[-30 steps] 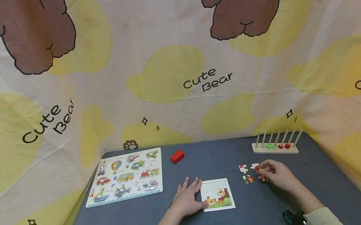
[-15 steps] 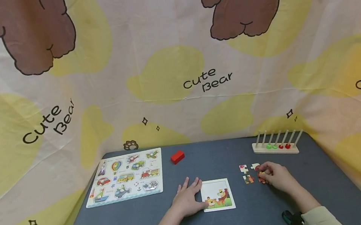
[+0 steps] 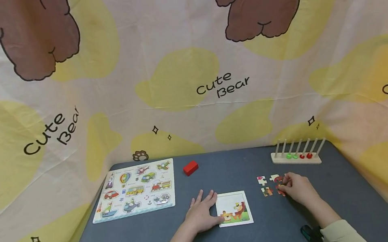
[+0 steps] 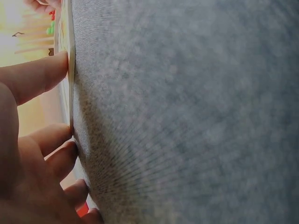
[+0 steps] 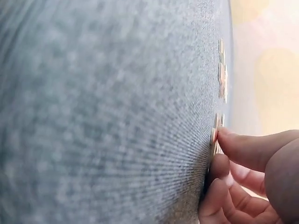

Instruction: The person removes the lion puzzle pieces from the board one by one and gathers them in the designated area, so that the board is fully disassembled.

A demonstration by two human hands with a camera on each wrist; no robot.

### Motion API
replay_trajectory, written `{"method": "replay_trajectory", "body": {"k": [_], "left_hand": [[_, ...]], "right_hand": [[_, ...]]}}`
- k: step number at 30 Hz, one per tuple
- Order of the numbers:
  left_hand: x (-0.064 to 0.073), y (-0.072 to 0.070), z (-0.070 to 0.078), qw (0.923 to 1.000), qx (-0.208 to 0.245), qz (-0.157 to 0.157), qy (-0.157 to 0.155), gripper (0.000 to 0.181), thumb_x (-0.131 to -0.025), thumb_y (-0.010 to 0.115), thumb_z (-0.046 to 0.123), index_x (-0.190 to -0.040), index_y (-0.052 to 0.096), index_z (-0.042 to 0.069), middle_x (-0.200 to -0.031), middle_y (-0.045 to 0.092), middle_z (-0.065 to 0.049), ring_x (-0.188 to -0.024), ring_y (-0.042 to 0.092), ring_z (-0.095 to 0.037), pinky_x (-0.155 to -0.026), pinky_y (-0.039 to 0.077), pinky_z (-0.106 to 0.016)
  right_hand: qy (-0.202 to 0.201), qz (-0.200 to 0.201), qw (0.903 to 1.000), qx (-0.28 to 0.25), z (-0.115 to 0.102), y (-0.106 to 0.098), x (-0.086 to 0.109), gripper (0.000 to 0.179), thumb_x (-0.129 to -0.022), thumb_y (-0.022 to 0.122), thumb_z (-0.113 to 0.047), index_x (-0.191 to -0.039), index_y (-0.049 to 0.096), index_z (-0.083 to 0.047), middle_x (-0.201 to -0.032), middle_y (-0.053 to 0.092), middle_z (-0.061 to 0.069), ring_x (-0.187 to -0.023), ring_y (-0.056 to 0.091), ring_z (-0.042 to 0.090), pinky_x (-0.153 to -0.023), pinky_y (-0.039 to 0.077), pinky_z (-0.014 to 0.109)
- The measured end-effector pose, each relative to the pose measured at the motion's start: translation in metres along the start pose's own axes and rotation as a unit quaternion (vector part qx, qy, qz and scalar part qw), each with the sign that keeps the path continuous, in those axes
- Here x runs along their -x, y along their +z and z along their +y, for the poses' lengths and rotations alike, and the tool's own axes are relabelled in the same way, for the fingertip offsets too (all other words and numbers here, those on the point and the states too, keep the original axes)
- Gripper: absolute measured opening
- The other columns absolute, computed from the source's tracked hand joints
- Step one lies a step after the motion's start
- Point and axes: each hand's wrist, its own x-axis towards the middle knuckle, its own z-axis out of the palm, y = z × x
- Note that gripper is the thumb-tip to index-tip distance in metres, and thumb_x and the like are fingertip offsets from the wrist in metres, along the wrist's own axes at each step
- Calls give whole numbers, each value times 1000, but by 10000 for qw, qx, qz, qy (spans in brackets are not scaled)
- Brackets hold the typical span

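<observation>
A small white-framed jigsaw tray (image 3: 233, 198) lies flat at the middle front, its lower part filled with pieces picturing cartoon animals on grass. My left hand (image 3: 200, 216) rests at its left side, fingers spread, the thumb over the lower left corner. In the left wrist view, the thumb and index fingertip touch the tray's edge (image 4: 71, 93). To the right, my right hand (image 3: 300, 189) pinches a reddish jigsaw piece (image 3: 281, 192) low at the table, partly hidden by the fingers. Beside it lie loose pieces, among them a pale one (image 3: 262, 180) and an orange-green one (image 3: 266, 191).
A picture board of vehicles (image 3: 135, 191) lies at the back left. A red block (image 3: 191, 168) stands right of it. At the back right is a wooden peg rack (image 3: 296, 158) with green and red beads. A printed cloth (image 3: 173, 78) hangs behind the table.
My right hand has shifted slightly towards the near side, fingers still at the pieces, so that more of the upper right loose piece shows. My left hand and the tray have stayed in place.
</observation>
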Motion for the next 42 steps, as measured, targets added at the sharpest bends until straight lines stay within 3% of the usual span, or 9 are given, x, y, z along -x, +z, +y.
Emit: {"method": "replay_trajectory", "body": {"k": [13,25,42], "left_hand": [[1,-3,3,10000,10,-52,-22,87,-81,78,51,-155,43,18,-162,38,1,-156,15,-33,-124,15,-60],[2,-1,0,10000,67,-2,12,87,-81,78,50,-154,44,17,-162,39,0,-156,16,-34,-123,15,-61],[1,0,0,10000,58,-6,34,86,-81,77,50,-154,45,17,-161,40,-1,-156,16,-35,-123,15,-61]], "right_hand": [[34,6,9997,-226,1,-4,1,23,-92,75,-23,-96,62,-4,-72,56,2,-62,49,16,-55,38,28],[-292,8,9983,-507,-23,-14,5,21,-92,74,-20,-103,65,-4,-77,64,2,-62,54,16,-53,45,29],[-537,152,9957,-742,-46,-2,15,24,-90,77,-17,-107,67,-3,-81,65,2,-67,55,14,-55,46,25]]}}
